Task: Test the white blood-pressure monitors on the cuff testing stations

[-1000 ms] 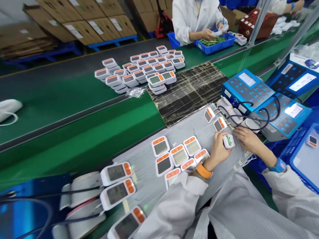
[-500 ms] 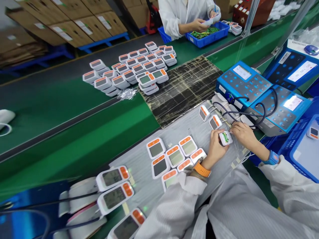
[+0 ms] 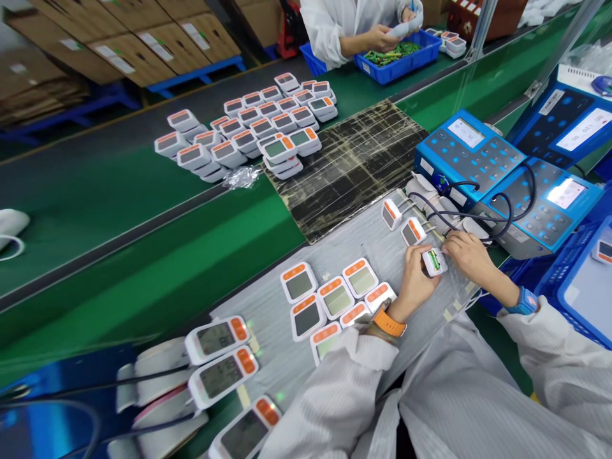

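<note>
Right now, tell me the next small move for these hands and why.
Probably turn the white blood pressure monitor over with the right hand: its green part faces up, its screen side is hidden, and the left hand already steadies it.

We're on a factory assembly line: a green conveyor belt [image 3: 143, 248] runs from nine o'clock toward two o'clock, with rows of white blood-pressure monitors [image 3: 229, 150] laid out on it. At ten o'clock we see cardboard cartons [image 3: 129, 32] stacked on blue pallets [image 3: 196, 70]; at twelve, a co-worker [image 3: 335, 25] in a white gown at a blue parts tray [image 3: 396, 60]; at two, blue test consoles [image 3: 466, 150].
</note>
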The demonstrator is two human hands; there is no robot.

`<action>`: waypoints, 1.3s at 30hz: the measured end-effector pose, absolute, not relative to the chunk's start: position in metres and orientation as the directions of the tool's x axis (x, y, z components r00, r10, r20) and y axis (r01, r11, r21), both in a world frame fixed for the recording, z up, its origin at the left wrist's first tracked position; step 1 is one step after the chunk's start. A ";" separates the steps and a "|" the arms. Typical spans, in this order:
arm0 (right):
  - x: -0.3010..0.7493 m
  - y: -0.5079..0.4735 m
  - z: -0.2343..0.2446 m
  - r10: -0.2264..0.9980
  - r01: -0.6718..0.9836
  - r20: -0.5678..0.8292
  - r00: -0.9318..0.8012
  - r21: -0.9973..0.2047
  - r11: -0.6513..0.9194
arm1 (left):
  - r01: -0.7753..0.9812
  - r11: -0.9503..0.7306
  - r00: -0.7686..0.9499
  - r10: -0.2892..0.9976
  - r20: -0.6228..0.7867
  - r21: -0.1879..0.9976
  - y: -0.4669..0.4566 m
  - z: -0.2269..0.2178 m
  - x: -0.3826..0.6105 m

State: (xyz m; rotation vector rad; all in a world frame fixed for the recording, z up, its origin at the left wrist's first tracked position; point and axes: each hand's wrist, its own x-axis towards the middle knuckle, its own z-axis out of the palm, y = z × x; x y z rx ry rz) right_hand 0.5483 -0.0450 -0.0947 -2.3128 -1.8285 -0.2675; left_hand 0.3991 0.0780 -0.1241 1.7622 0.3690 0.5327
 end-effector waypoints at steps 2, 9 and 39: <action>0.548 -0.045 -0.094 0.943 0.974 0.248 0.224 -0.023 -0.226 | -0.031 -0.264 0.843 0.512 0.167 0.964 0.078 -0.124 0.400; 0.543 -0.040 -0.090 0.957 0.974 0.194 0.216 0.021 -0.225 | -0.016 -0.320 0.839 0.511 0.187 0.947 0.074 -0.123 0.404; 0.554 -0.067 -0.100 0.928 0.974 0.351 0.127 -0.220 -0.050 | 0.035 -0.404 0.774 0.589 0.230 0.914 0.057 -0.122 0.412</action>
